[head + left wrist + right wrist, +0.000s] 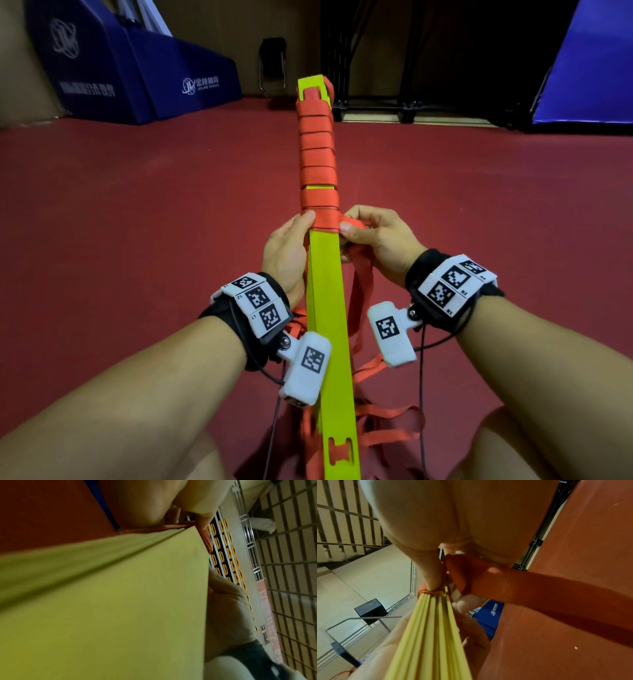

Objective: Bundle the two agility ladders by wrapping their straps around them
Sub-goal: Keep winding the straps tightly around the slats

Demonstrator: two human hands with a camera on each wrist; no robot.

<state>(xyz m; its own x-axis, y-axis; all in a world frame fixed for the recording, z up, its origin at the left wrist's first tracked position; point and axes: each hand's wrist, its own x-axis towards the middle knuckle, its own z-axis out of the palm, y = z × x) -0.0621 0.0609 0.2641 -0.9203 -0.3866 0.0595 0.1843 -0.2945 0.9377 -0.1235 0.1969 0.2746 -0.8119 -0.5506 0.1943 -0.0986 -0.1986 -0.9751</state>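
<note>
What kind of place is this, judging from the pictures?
Probably an indoor sports hall or gym. The floor is red sports flooring, blue padded mats with a printed logo stand by the wall, and rows of yellow spectator seats show in the left wrist view.

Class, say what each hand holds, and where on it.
Left hand grips the stacked yellow-green plastic rungs just below the wraps; right hand pinches the loose orange webbing strap beside them.

Left fingers (310, 216) hidden behind ladder stack (327, 291)
</note>
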